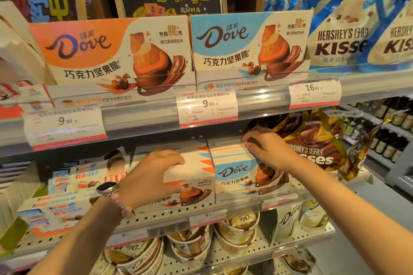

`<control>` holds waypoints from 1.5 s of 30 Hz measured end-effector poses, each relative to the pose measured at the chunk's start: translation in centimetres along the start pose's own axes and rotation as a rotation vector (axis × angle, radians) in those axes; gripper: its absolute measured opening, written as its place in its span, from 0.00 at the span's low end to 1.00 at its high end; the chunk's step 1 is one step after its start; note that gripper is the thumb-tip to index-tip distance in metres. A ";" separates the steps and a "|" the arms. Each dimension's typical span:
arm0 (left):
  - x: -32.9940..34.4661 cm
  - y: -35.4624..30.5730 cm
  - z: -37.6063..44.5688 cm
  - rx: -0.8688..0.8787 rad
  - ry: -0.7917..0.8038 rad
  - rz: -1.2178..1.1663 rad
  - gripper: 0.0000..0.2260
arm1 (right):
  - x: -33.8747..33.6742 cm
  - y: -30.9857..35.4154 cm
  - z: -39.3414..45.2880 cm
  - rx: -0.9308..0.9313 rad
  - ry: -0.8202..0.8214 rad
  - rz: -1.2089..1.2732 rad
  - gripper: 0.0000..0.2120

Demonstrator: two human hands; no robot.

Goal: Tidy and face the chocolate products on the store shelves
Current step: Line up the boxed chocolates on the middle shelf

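On the middle shelf stand two Dove display boxes side by side. My left hand [154, 176] grips the front top of the orange Dove box [192, 194], thumb on its face and fingers curled over the top. My right hand [266, 148] lies with curled fingers on the back top of the blue Dove box [237, 179], beside a brown-and-gold Hershey's Kisses bag [317, 152]. Whether that hand pinches anything is hidden.
The top shelf carries a large orange Dove box [111, 53], a blue Dove box [250, 47] and white Hershey's Kisses bags [344, 44]. Kinder boxes [73, 187] stand left of my left hand. Dove tubs [239, 227] fill the shelf below. Price tags [207, 107] line the shelf rails.
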State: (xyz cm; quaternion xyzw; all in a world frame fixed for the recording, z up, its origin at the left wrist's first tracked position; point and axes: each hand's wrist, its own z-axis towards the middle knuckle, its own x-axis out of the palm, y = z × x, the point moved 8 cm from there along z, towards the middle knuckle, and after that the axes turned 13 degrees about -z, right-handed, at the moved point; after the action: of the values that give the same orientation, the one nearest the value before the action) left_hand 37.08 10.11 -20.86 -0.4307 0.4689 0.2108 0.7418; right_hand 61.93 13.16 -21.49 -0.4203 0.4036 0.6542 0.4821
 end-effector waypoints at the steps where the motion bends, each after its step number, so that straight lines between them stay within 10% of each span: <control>1: -0.1 0.0 0.2 -0.005 0.008 -0.005 0.25 | 0.1 0.0 0.0 0.003 -0.003 -0.017 0.12; 13: 0.7 0.8 2.3 -0.030 0.142 0.055 0.29 | 0.8 -0.2 0.6 0.017 0.077 -0.098 0.14; 22: 1.1 0.8 2.4 -0.067 0.071 0.087 0.25 | 0.7 -0.1 0.1 -0.006 0.054 -0.154 0.35; 28: 0.4 1.1 2.2 -0.130 -0.003 0.062 0.17 | 0.9 -0.5 0.4 -0.005 0.047 -0.075 0.24; 45: -3.9 -0.9 -1.1 -0.104 -0.365 0.124 0.20 | -1.8 -2.9 -1.8 0.084 -0.551 0.214 0.34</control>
State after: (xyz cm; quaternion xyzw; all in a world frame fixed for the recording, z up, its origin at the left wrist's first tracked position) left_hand 35.33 9.04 -17.25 -0.3934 0.3407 0.3545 0.7769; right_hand 65.37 11.62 -20.74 -0.1614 0.3263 0.7734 0.5189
